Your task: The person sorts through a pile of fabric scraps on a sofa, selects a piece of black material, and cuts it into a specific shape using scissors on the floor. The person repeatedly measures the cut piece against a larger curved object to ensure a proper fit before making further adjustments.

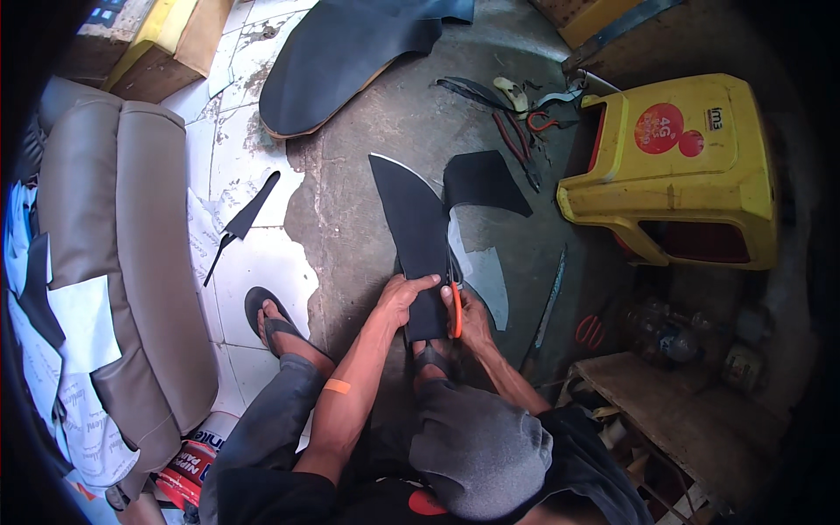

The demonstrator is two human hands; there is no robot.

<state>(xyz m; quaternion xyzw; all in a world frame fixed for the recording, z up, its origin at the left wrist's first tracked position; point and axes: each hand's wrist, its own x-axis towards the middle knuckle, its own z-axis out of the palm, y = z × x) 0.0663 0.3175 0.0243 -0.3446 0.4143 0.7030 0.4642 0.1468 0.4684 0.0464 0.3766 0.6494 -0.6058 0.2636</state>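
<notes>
My left hand (405, 297) presses on a long black sheet (411, 219), its thumb lying across the top; the sheet looks like vinyl or leather. Orange-handled scissors (456, 313) are gripped in my right hand (472, 319) at the sheet's right edge. Their blades are mostly hidden along that edge. The sheet's far end is pointed and shows a thin white rim, while its near end lies over my right foot (427, 357). Just beyond, to the right, is a smaller black cut piece (486, 182). A pale grey-white scrap (488, 284) lies beside the scissors.
Pliers (516, 144) and other hand tools lie at the far right, near a yellow plastic stool (682, 166). A large black panel (341, 66) lies at the far side. Left stands a brown padded seat (144, 262). Another orange-handled pair (590, 331) sits near a wooden shelf (665, 420).
</notes>
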